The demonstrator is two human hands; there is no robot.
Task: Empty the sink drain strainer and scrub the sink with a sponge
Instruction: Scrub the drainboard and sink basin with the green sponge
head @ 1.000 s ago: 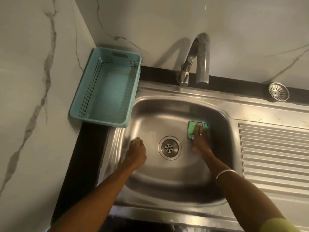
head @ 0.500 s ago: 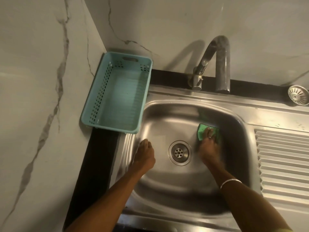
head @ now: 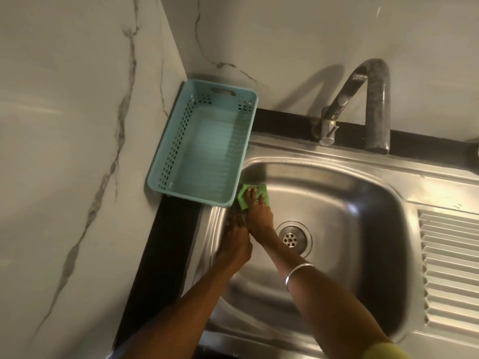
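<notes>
Sink (head: 363, 193) far-left wall: sponge (head: 243, 196) under right hand (head: 259, 216) fingers (head: 252, 194).

Green sponge (head: 243, 196); teal basket (head: 166, 161)

Right hand (head: 259, 216) and green sponge (head: 252, 196) moved from right of drain (head: 294, 237) to sink's left wall, beside left hand (head: 234, 244)

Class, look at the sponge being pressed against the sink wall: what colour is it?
Green. The sponge shows best in the head view, under the right hand.
</notes>
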